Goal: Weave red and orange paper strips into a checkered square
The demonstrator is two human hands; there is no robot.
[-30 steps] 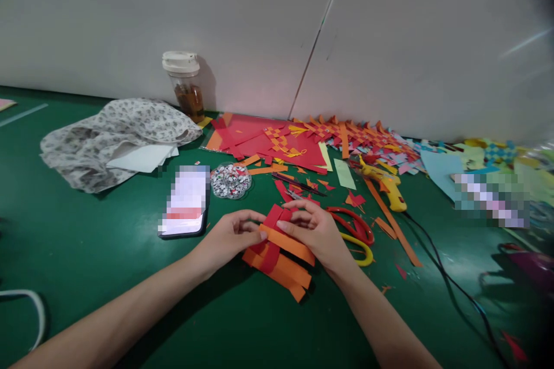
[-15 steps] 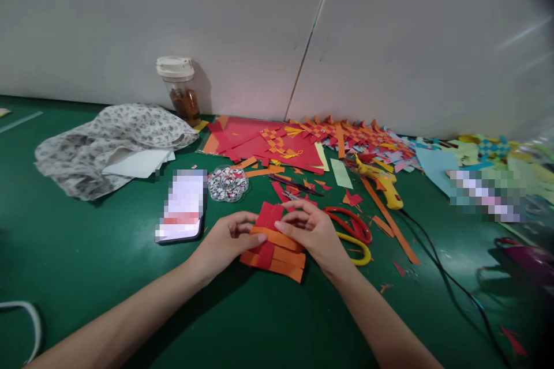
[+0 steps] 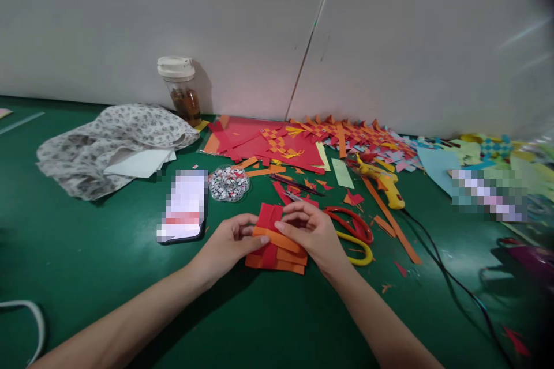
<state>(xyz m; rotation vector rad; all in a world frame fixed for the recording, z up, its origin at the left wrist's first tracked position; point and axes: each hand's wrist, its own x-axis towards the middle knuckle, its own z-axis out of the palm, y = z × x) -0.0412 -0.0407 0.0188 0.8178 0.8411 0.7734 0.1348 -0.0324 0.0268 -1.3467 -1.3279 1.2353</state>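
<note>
A small weave of red and orange paper strips (image 3: 277, 236) is held between both hands above the green table. My left hand (image 3: 236, 242) grips its left side, thumb on top of an orange strip and fingers behind. On the other side, my right hand (image 3: 311, 233) pinches it, its thumb pressing near where a red strip meets the orange one. The ends of the lower orange strips hang loose toward me. Scissors (image 3: 361, 256) with red and yellow handles lie just right of my right hand, partly hidden by it.
Left of my hands lies a phone (image 3: 184, 207), with a round container of googly eyes (image 3: 228, 183) beside it. A patterned cloth (image 3: 112, 144) and a lidded cup (image 3: 184, 92) stand farther back. A corded yellow glue gun (image 3: 385, 181), woven paper fish (image 3: 355, 132) and scraps lie right.
The woven strips have tilted slightly, and their lower orange ends now sit more level and closer together. Both hands keep nearly the same place and hold.
</note>
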